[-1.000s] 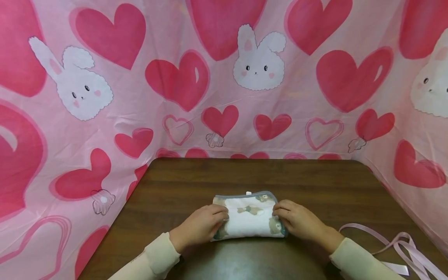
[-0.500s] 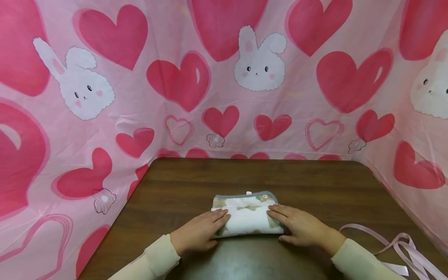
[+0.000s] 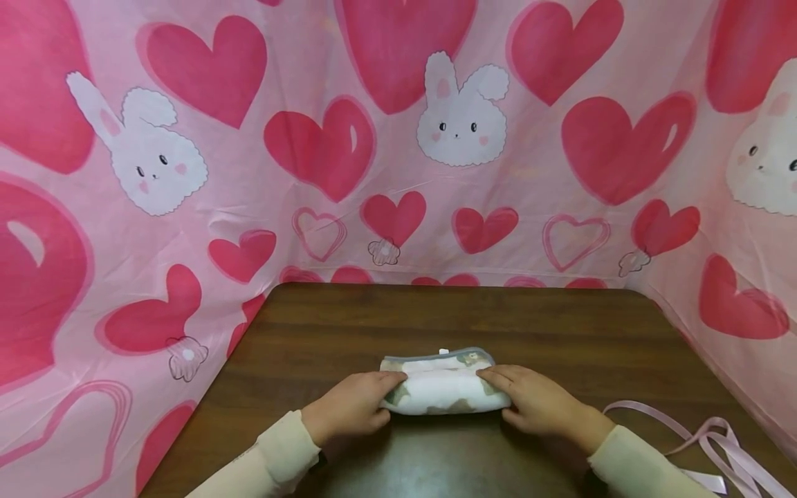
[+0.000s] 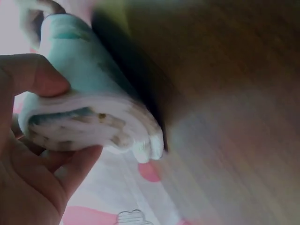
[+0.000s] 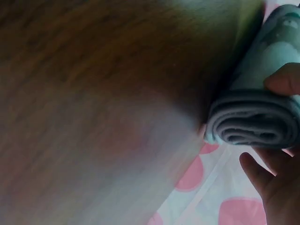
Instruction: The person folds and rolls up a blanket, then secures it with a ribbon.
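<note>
A rolled white cloth (image 3: 445, 394) with brownish bear prints and a grey-blue edge lies crosswise on the table, a small white tag at its far side. My left hand (image 3: 351, 407) grips its left end; the left wrist view shows the thumb on one face of the roll (image 4: 79, 61) and fingers on the other, with the layered end between. At the right end my right hand (image 3: 542, 403) holds it the same way, and the right wrist view shows the grey spiral end of the roll (image 5: 255, 124) beside the thumb.
A loose pink ribbon (image 3: 716, 439) lies in loops at the table's right side. The dark wooden table (image 3: 448, 311) meets a pink cloth backdrop (image 3: 398, 173) with hearts and rabbits at its back and sides.
Both hands have gone from lying flat on the cloth to gripping its ends. Its near part looks rounder and narrower, and the bear print on top has turned out of sight.
</note>
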Demonstrator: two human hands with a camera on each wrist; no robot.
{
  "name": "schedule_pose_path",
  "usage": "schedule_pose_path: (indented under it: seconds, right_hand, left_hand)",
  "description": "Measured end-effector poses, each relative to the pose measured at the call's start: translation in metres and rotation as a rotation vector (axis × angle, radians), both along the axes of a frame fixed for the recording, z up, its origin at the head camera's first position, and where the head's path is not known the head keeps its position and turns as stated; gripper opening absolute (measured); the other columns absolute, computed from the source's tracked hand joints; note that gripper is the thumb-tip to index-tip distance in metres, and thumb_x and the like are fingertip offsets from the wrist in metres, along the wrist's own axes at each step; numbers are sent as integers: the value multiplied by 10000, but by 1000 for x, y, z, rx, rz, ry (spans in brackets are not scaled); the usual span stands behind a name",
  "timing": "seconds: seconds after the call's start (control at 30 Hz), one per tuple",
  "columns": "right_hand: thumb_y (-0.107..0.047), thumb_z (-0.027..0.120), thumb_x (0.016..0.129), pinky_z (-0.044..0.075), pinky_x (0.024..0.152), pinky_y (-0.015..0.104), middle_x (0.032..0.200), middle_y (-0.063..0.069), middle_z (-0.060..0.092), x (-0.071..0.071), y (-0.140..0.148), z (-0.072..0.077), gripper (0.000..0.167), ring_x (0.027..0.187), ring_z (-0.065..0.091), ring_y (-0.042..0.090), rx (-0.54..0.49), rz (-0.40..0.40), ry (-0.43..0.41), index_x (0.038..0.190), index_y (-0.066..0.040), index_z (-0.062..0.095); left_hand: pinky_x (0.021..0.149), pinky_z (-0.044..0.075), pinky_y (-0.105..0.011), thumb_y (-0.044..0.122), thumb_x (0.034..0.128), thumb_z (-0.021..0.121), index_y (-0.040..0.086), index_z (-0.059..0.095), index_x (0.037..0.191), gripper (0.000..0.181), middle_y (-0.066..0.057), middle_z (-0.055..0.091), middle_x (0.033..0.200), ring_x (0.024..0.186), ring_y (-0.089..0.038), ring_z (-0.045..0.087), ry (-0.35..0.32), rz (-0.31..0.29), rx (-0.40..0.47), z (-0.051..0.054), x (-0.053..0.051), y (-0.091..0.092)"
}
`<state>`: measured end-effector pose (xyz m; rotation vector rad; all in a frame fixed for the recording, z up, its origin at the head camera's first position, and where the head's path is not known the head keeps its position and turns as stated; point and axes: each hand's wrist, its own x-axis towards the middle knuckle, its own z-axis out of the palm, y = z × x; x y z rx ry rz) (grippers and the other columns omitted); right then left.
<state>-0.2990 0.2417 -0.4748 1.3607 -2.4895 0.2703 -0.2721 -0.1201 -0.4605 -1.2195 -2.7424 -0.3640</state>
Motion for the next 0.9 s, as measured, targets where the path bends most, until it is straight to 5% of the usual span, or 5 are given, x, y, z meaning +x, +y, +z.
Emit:
schedule_pose_path:
  seconds: [0.2, 0.47, 0.63, 0.77, 0.9]
  right_hand:
    - [-213, 774, 770, 491, 891, 457, 1265, 44, 596, 3, 6, 6, 687, 1120, 573, 195, -28, -87, -221, 1395, -117, 504]
    - [-235, 748, 836, 481, 843, 359, 1261, -41, 583, 1, 13, 10, 700, 1044, 555, 101, -174, -140, -473, 1457, -249, 424]
    - [-302, 651, 940, 448, 913, 434, 1342, 24, 536, -3, 14, 8, 636, 1156, 523, 185, -255, -157, -613, 1494, -287, 338]
    - [-338, 561, 993, 373, 964, 578, 1445, 133, 442, -8, 13, 5, 562, 1283, 423, 323, -312, -182, -703, 1497, -221, 343]
    - [-343, 537, 1005, 376, 945, 574, 1417, 179, 452, -11, 10, 4, 538, 1263, 423, 368, -346, -207, -790, 1471, -127, 377]
  left_hand:
    - [778, 492, -253, 150, 806, 689, 146, 548, 1294, 508, 58, 619, 1147, 855, -46, 551, -201, 36, 161, -2, -3, -7]
    - [606, 478, -237, 92, 864, 617, 205, 549, 1253, 412, 58, 620, 979, 652, -65, 528, -446, 86, 368, -2, -6, -14]
    - [713, 467, -288, 107, 922, 553, 129, 526, 1294, 373, 34, 618, 1034, 829, -120, 564, -557, 168, 453, -3, -6, -13]
    - [839, 454, -374, 191, 980, 516, 111, 483, 1325, 355, -19, 580, 1191, 1010, -175, 558, -643, 254, 535, -9, -9, -11]
    - [903, 416, -445, 362, 1005, 521, 121, 454, 1330, 410, -64, 536, 1248, 1088, -221, 523, -700, 316, 565, -15, -11, -11]
